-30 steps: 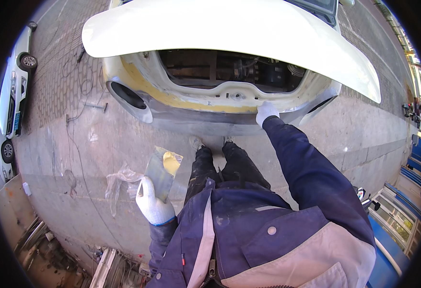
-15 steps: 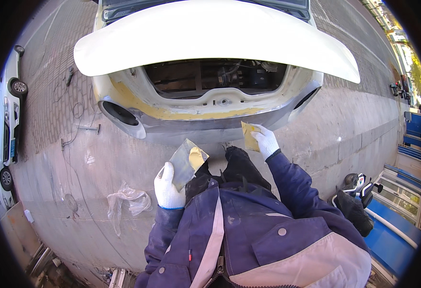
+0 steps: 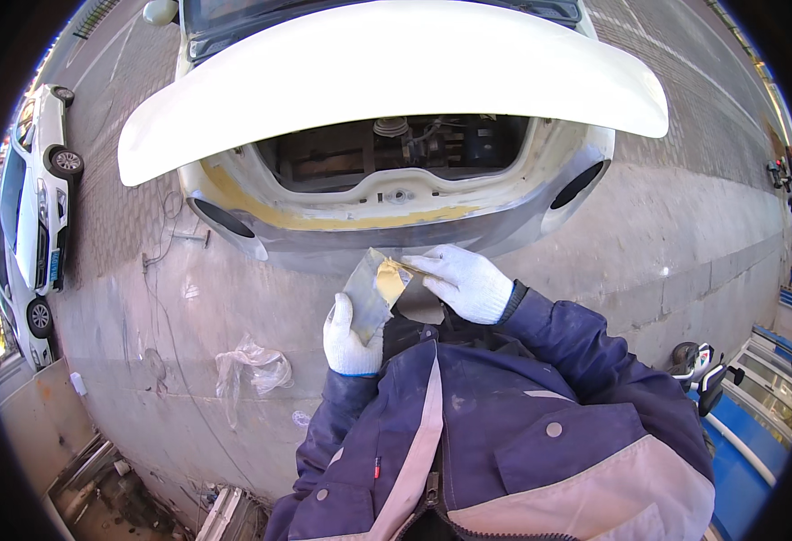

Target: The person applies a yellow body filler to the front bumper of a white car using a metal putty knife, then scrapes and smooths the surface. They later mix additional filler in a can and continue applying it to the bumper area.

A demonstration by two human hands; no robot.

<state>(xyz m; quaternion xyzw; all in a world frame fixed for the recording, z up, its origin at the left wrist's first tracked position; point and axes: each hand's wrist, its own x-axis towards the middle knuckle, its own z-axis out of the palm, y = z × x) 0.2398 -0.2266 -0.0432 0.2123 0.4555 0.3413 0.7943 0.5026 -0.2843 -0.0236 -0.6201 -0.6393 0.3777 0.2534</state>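
In white gloves, both my hands are in front of a car body. My left hand grips a flat grey mixing board by its lower end. A lump of yellow putty lies at the board's upper right corner. My right hand pinches a putty spreader, seen nearly edge-on, with its blade at the putty. The fingers cover much of the spreader. Beyond them stands the grey bumper, with a yellow putty strip along its upper edge.
A raised white panel juts over the car's open bay. Crumpled clear plastic, a cable and a metal tool lie on the ground at left. White cars are parked farther left; blue metalwork stands at right.
My right hand has come left and inward, bringing the spreader to the putty on the board. The board has shifted slightly right and up, and the whole view has turned a little.
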